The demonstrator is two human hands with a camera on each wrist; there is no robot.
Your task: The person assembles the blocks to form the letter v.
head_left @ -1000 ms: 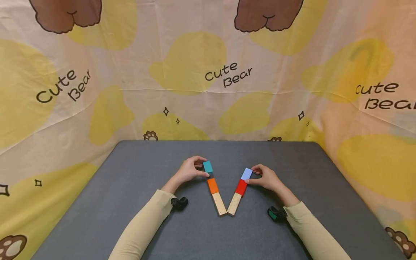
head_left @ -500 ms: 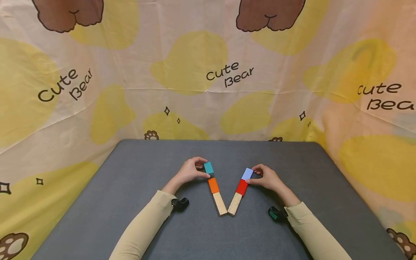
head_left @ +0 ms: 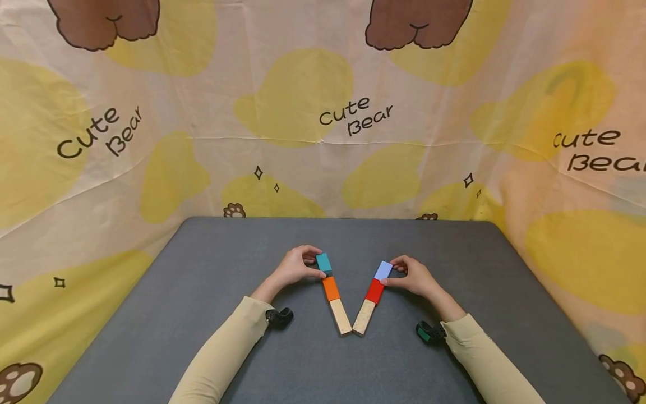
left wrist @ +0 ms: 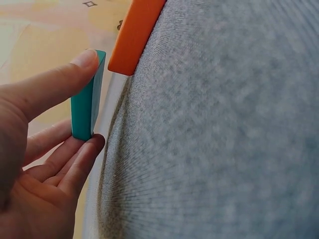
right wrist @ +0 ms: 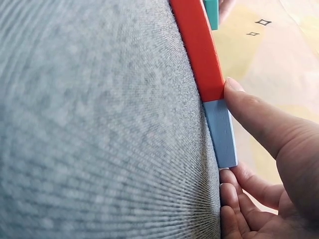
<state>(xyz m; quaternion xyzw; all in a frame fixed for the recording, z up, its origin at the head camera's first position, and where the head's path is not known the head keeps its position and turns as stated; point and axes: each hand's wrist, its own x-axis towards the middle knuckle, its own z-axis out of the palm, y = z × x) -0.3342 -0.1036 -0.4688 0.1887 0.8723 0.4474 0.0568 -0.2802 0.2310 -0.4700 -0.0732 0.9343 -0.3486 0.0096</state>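
My left hand (head_left: 296, 265) pinches a teal block (head_left: 324, 264) between thumb and fingertips at its two ends. In the left wrist view the teal block (left wrist: 85, 107) is held clear of the grey cloth, a small gap from the end of the orange block (left wrist: 130, 42). My right hand (head_left: 414, 276) holds a light blue block (head_left: 383, 270), lying end to end with the red block (head_left: 374, 292). In the right wrist view its thumb (right wrist: 256, 112) is at the red-blue joint and its fingers are at the blue block's far end (right wrist: 224, 142).
Two plain wooden blocks, the left one (head_left: 340, 317) and the right one (head_left: 364, 318), nearly meet at their near ends, so both rows form a V. They lie on a grey table (head_left: 242, 359). A patterned curtain (head_left: 282, 112) hangs behind and at both sides.
The teal block in my left hand has come slightly down and nearer the orange block, narrowing the gap. My right hand and the other blocks stay in place.
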